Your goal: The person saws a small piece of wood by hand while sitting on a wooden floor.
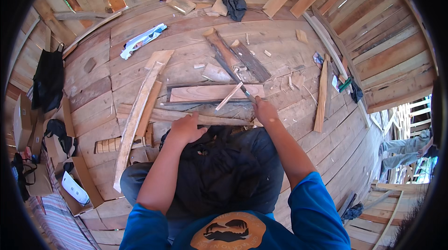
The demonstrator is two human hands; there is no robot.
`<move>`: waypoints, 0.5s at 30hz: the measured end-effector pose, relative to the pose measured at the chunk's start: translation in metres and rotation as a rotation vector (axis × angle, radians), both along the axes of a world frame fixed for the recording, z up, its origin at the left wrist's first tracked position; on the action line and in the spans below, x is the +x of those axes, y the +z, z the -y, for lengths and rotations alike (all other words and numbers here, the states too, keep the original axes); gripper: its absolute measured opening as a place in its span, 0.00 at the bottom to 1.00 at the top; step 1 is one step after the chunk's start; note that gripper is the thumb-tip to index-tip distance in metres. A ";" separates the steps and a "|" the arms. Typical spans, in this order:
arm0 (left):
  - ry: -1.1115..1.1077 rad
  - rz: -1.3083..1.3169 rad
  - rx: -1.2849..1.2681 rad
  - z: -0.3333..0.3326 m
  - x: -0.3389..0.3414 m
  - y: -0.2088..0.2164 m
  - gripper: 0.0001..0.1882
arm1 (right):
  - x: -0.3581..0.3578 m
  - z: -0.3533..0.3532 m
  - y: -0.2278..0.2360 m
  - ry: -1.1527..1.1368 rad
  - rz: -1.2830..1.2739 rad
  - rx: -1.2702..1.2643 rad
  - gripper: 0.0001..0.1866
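Observation:
My right hand point(267, 111) is closed round the handle of a long, dark-bladed knife point(232, 72), likely a machete, whose blade points away and to the left. Beside the blade, a thin wooden strip point(228, 96) lies slantwise over a flat pinkish plank point(210, 93) with dark edges. My left hand point(186, 129) rests at a long narrow piece of wood point(219, 119) just in front of my lap, its thumb and forefinger apart. Dark cloth point(214, 156) covers my lap. Beyond the plank lie two bark-edged slabs point(215, 44) point(252, 61) among chips.
Long boards point(135, 124) lie left, near a short banded wooden piece point(116, 145). Cardboard boxes point(91, 184) and a black bag point(48, 79) stand farther left. At right are an upright-lying board point(321, 98) and wood scraps. Another person's legs point(401, 146) show at the far right.

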State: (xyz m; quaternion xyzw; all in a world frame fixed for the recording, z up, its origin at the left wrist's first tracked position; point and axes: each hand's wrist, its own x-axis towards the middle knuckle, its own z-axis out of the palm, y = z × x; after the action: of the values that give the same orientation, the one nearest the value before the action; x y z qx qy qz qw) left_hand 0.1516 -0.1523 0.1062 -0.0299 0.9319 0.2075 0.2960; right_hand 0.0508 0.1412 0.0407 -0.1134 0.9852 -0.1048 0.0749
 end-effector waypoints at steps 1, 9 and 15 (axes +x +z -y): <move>-0.007 -0.015 0.000 0.002 0.001 -0.003 0.38 | -0.002 0.002 0.002 0.000 0.013 0.011 0.12; -0.006 -0.013 -0.005 0.004 0.000 -0.003 0.39 | 0.000 0.008 0.011 0.011 -0.025 -0.012 0.13; 0.013 -0.010 -0.003 0.000 -0.001 -0.001 0.37 | 0.001 0.010 0.012 0.026 -0.038 -0.022 0.12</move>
State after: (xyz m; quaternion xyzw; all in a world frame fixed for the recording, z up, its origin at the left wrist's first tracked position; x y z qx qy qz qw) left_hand 0.1510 -0.1526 0.1053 -0.0354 0.9333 0.2084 0.2902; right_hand 0.0523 0.1314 0.0524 -0.1292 0.9836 -0.1125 0.0564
